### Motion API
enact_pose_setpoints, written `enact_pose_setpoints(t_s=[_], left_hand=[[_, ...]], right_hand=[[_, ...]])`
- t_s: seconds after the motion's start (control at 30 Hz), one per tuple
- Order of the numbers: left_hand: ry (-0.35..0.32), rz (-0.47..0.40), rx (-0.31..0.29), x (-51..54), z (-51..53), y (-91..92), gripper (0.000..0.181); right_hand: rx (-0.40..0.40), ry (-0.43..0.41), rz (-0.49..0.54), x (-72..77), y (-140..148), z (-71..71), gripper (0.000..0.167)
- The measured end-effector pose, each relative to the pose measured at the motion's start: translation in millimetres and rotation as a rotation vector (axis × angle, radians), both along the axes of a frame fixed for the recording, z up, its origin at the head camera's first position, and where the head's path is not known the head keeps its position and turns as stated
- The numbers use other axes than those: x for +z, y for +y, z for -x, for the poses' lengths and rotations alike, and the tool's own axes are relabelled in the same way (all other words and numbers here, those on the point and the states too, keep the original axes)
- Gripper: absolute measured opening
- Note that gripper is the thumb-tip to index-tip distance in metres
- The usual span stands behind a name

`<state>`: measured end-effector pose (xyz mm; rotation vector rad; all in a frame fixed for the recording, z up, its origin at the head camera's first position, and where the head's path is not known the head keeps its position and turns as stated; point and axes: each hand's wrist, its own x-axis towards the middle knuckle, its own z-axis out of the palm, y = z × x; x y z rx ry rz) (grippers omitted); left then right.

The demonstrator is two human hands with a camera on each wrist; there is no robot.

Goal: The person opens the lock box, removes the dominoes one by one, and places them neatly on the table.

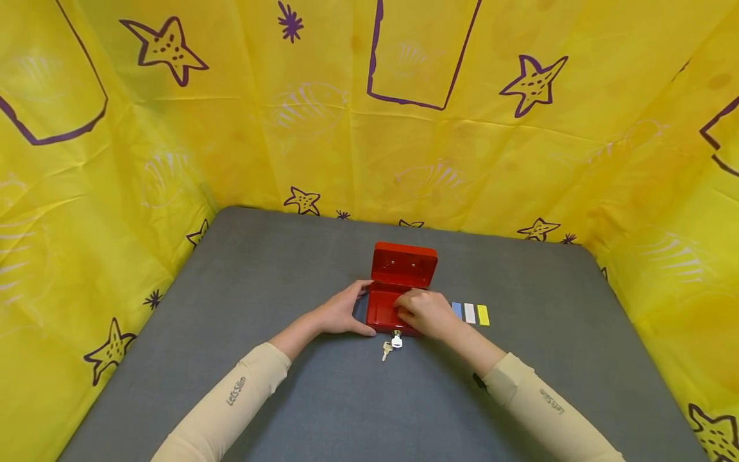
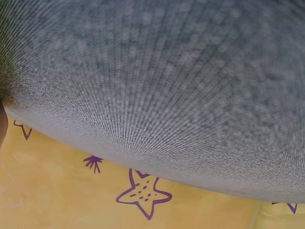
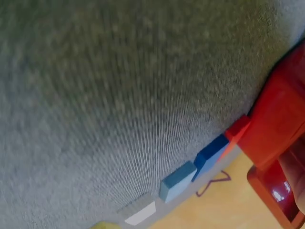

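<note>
A red metal cash box [image 1: 381, 308] sits on the dark table, its lid [image 1: 404, 266] raised at the back. My left hand [image 1: 340, 312] holds it by the left side, thumb at the front corner and fingers toward the back. My right hand [image 1: 427, 312] reaches over the right side with curled fingers inside the box; whether they hold anything is hidden. One key [image 1: 396, 340] stands in the front lock, and a second key [image 1: 387, 350] hangs beside it. In the right wrist view, fingers [image 3: 294, 174] show at the edge beside the box.
Right of the box lies a row of small coloured blocks: red [image 3: 237, 128], dark blue [image 3: 209, 155], light blue [image 3: 177, 182], white [image 1: 469, 314] and yellow [image 1: 483, 315]. Yellow cloth [image 1: 323, 147] with purple starfish surrounds the grey table [image 1: 277, 256] at the back and sides.
</note>
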<state>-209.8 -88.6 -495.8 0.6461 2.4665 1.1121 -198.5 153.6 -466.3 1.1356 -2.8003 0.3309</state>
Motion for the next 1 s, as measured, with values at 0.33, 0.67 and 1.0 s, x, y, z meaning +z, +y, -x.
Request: enact_pose_setpoints(t_s=[0.33, 0.67, 1.0], left_hand=[[0.001, 0.005, 0.000, 0.4, -0.2, 0.2, 0.100], [-0.001, 0.004, 0.005, 0.6, -0.9, 1.2, 0.099], [-0.006, -0.002, 0.005, 0.8, -0.7, 1.3, 0.099]], right_hand=[[-0.141, -0.168, 0.132, 3.3, -1.5, -1.1, 0.033], [-0.204, -0.226, 0.065, 5.4, -2.6, 1.5, 0.038], [-0.216, -0.235, 0.051, 4.0, -2.3, 1.5, 0.040]])
